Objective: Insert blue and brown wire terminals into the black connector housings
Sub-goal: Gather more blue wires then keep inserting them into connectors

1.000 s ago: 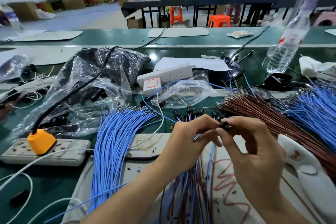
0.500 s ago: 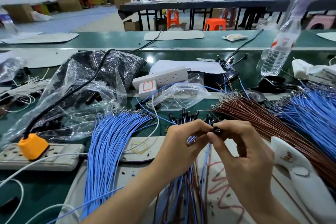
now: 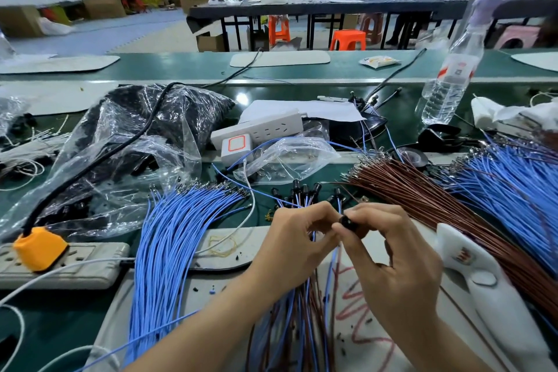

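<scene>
The small, round black connector housing (image 3: 347, 222) sits just past the worktop's middle, raised off the surface, pinched between the thumb and curled fingertips of the right hand (image 3: 392, 263). The left hand (image 3: 297, 246) meets it from 9 o'clock, its grip closed on a thin blue wire (image 3: 333, 263) that drops away toward 6 o'clock. Below both hands, a loose sheaf of blue and brown leads (image 3: 296, 326) trails over a pale mat (image 3: 377, 341) scribbled with red. At 12 o'clock, just beyond the knuckles, finished black housings (image 3: 305, 190) stand in a cluster. Room is tight: a fan of glossy blue wires (image 3: 169, 251) crowds 9 o'clock, a brown wire bundle (image 3: 437, 205) runs from 1 to 4 o'clock, with more blue strands (image 3: 513, 190) beyond it – metal tips bristling at the far ends. A smooth white moulded piece (image 3: 483, 296) lies at 4 o'clock. Crinkled clear plastic bags (image 3: 120, 160) heap at 10 o'clock, near a grey power strip (image 3: 75, 266) carrying an orange plug (image 3: 39, 248).
</scene>
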`<control>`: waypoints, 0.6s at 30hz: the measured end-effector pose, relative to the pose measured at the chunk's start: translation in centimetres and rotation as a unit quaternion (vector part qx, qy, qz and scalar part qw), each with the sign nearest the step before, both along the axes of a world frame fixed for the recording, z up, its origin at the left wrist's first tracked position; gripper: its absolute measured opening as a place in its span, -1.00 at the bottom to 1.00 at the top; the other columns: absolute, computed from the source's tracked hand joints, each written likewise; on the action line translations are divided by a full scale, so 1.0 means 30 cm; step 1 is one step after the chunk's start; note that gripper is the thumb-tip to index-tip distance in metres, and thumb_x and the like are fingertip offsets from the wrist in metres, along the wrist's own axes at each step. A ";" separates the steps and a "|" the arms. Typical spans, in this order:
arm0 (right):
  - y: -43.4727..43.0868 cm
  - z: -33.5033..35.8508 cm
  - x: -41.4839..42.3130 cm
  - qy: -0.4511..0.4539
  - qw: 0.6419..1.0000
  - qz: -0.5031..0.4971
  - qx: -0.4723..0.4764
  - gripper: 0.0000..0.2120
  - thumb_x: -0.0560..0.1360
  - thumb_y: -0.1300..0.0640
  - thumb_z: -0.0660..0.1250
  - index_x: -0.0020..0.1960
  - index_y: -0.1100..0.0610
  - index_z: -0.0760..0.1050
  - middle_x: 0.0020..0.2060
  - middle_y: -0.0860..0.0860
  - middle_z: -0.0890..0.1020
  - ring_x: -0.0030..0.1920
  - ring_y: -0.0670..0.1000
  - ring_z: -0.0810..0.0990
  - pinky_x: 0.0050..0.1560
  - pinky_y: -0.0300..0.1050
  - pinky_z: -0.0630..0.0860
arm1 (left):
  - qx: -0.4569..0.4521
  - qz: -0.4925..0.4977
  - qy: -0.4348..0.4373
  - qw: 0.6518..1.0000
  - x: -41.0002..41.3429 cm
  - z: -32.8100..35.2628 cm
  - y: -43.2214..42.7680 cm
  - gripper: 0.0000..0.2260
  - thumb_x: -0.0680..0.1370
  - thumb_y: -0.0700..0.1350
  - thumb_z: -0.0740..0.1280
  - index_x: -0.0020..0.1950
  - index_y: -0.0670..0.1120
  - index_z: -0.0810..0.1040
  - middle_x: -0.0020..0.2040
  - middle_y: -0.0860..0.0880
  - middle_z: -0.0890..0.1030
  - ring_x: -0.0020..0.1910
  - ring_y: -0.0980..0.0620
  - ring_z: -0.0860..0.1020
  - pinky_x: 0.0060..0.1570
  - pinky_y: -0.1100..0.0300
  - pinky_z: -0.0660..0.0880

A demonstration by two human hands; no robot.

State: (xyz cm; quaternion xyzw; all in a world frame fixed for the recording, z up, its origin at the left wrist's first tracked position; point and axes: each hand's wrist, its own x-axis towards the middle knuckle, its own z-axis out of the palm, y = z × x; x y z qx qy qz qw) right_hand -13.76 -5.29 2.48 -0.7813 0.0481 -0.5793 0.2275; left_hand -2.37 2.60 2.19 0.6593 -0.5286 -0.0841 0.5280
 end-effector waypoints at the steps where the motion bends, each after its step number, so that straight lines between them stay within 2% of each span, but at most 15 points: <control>1: -0.002 -0.001 0.001 -0.001 1.000 0.007 0.008 -0.88 0.45 0.24 0.37 -0.06 0.29 0.54 -0.19 0.10 0.59 -0.14 -0.06 0.56 -0.07 -0.31 0.53 | 0.000 0.007 -0.011 1.000 0.002 -0.003 0.001 -0.97 0.49 -0.31 0.39 -0.15 -0.21 0.59 -0.32 0.04 0.61 -0.31 0.30 0.52 -0.21 0.43 0.42; 3: -0.009 0.000 0.006 0.008 1.000 0.006 0.029 -0.89 0.46 0.23 0.36 -0.06 0.27 0.50 -0.20 0.12 0.59 -0.17 -0.04 0.55 -0.12 -0.27 0.54 | -0.004 0.006 -0.024 1.000 0.003 -0.010 0.002 -0.91 0.48 -0.33 0.38 -0.06 -0.17 0.59 -0.27 0.07 0.63 -0.27 0.28 0.57 -0.19 0.42 0.45; 6: -0.021 0.005 0.008 0.043 0.998 -0.017 0.030 -0.84 0.47 0.19 0.36 -0.12 0.32 0.54 -0.18 0.09 0.60 -0.18 -0.09 0.54 -0.10 -0.33 0.50 | -0.015 -0.040 0.003 0.999 -0.005 -0.010 0.003 -0.70 0.47 -0.34 0.36 0.17 -0.13 0.51 -0.07 -0.01 0.68 -0.11 0.13 0.65 -0.04 0.22 0.57; 8: -0.035 0.015 0.002 0.034 0.998 -0.023 0.043 -0.84 0.50 0.17 0.34 -0.05 0.29 0.55 -0.13 0.07 0.60 -0.18 -0.10 0.54 -0.08 -0.35 0.48 | -0.036 -0.025 -0.008 0.999 -0.005 -0.010 0.000 -0.79 0.51 -0.26 0.37 0.13 -0.13 0.54 -0.10 -0.01 0.69 -0.13 0.15 0.66 -0.05 0.24 0.57; 10: -0.068 0.027 -0.006 0.026 0.995 -0.078 0.063 -0.87 0.54 0.19 0.31 -0.01 0.26 0.53 -0.13 0.07 0.58 -0.19 -0.07 0.52 -0.09 -0.36 0.44 | -0.055 0.022 -0.007 0.998 0.007 -0.014 -0.001 -0.92 0.54 -0.22 0.35 0.02 -0.14 0.57 -0.19 0.00 0.68 -0.21 0.18 0.66 -0.14 0.21 0.58; 11: -0.093 0.030 -0.008 0.054 0.988 -0.124 0.068 -0.91 0.54 0.23 0.31 0.00 0.26 0.52 -0.13 0.09 0.57 -0.18 -0.04 0.51 -0.09 -0.36 0.41 | -0.060 0.037 0.011 0.997 0.016 -0.012 -0.001 -0.92 0.54 -0.22 0.34 0.03 -0.13 0.57 -0.20 -0.01 0.68 -0.23 0.18 0.66 -0.16 0.16 0.59; 12: -0.118 0.026 -0.011 0.121 0.976 -0.164 0.074 -0.91 0.53 0.27 0.32 0.02 0.26 0.52 -0.12 0.11 0.57 -0.14 0.01 0.52 -0.05 -0.33 0.40 | -0.065 0.042 0.037 0.996 0.020 -0.008 0.001 -0.88 0.54 -0.23 0.34 0.07 -0.09 0.56 -0.20 -0.01 0.68 -0.23 0.16 0.67 -0.15 0.14 0.60; 14: -0.152 0.008 -0.007 0.308 0.924 -0.198 0.109 -0.71 0.51 0.29 0.33 0.22 0.23 0.48 0.02 0.17 0.57 0.05 0.16 0.53 0.12 -0.13 0.41 | -0.075 0.046 0.069 0.994 0.027 -0.001 0.007 -0.77 0.54 -0.20 0.34 0.16 0.04 0.52 -0.18 -0.01 0.69 -0.19 0.13 0.68 -0.09 0.17 0.61; 15: -0.153 -0.003 -0.005 0.378 0.895 -0.205 0.122 -0.59 0.52 0.26 0.31 0.36 0.19 0.39 0.10 0.17 0.55 0.12 0.19 0.50 0.18 -0.02 0.41 | -0.080 0.049 0.068 0.993 0.029 0.001 0.009 -0.75 0.54 -0.16 0.34 0.19 0.09 0.50 -0.17 0.01 0.69 -0.16 0.12 0.68 -0.06 0.17 0.60; 16: -0.147 -0.013 -0.001 0.415 0.875 -0.215 0.124 -0.49 0.53 0.22 0.30 0.46 0.14 0.28 0.13 0.16 0.54 0.15 0.19 0.48 0.18 0.03 0.41 | -0.083 0.052 0.065 0.993 0.032 0.003 0.012 -0.75 0.54 -0.11 0.34 0.19 0.12 0.50 -0.16 0.04 0.70 -0.14 0.12 0.68 -0.03 0.14 0.60; 18: -0.131 -0.027 0.006 0.430 0.866 -0.232 0.102 -0.40 0.55 0.20 0.27 0.53 0.05 0.14 0.02 0.11 0.55 0.06 0.13 0.49 0.03 -0.02 0.41 | -0.088 0.057 0.071 0.992 0.029 0.003 0.014 -0.76 0.53 -0.01 0.32 0.20 0.17 0.50 -0.14 0.08 0.69 -0.10 0.12 0.67 0.01 0.09 0.59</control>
